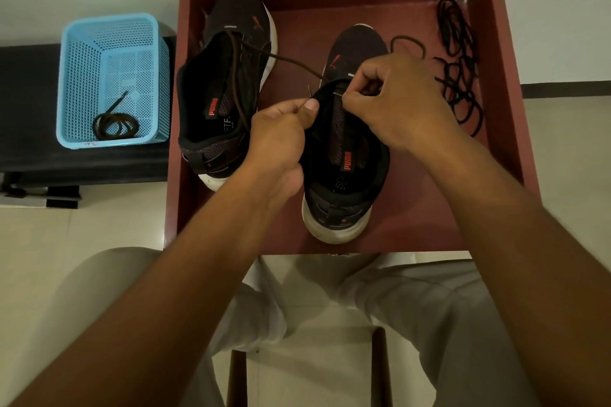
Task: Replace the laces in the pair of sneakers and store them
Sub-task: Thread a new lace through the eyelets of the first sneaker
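Right sneaker (344, 175) standing toe-away on the red-brown desk (429, 215), collar pinched by left hand (281, 132), thumb pressed on its rim. Right hand (393, 99) pinching a brown lace (284, 58) end at the eyelets, the lace trailing across to the left sneaker (228, 82). Black laces (459, 66) heaped at the desk's right. Blue basket (112, 79) off left, holding a coiled dark lace (114, 124).

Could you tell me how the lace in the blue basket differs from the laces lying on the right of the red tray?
The brown lace is a single small coil inside the blue basket; the black laces sprawl in a long loose tangle along the red tray near its right wall. The basket lace looks brown, the tray laces black. Neither is touched by a hand.
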`<state>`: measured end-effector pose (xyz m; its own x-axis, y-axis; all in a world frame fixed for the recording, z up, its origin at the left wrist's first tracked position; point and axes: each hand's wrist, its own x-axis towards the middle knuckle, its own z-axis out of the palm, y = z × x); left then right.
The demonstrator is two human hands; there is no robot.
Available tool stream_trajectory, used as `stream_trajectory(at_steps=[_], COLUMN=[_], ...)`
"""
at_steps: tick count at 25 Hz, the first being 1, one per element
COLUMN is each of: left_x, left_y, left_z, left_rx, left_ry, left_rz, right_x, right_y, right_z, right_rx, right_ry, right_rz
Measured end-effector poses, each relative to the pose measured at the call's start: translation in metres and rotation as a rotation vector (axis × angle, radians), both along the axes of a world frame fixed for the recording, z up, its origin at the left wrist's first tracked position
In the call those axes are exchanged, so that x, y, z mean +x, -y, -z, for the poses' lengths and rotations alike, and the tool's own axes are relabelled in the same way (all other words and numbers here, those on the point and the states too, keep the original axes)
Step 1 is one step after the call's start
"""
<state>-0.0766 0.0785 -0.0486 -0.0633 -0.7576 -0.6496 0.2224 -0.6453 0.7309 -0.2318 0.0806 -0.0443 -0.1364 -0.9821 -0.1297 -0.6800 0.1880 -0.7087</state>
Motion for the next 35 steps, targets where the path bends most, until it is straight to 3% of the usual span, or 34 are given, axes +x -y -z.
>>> stream_trajectory(at_steps=[4,25,35], left_x=[-0.001,-0.005,-0.001], left_y=[-0.002,-0.008,-0.007], left_z=[0.001,0.000,0.001], left_rx=[0.041,-0.141,-0.114], left_ry=[-0.032,-0.053,-0.047], left_rz=[-0.024,0.008,0.037], right_x=[0.000,0.009,0.013], right_y=[0.000,0.010,0.010], right_z=[0.001,0.000,0.000], right_rx=[0.009,-0.113,-0.110], right_ry=[-0.001,-0.263,-0.242], right_rz=[0.019,-0.109,-0.098])
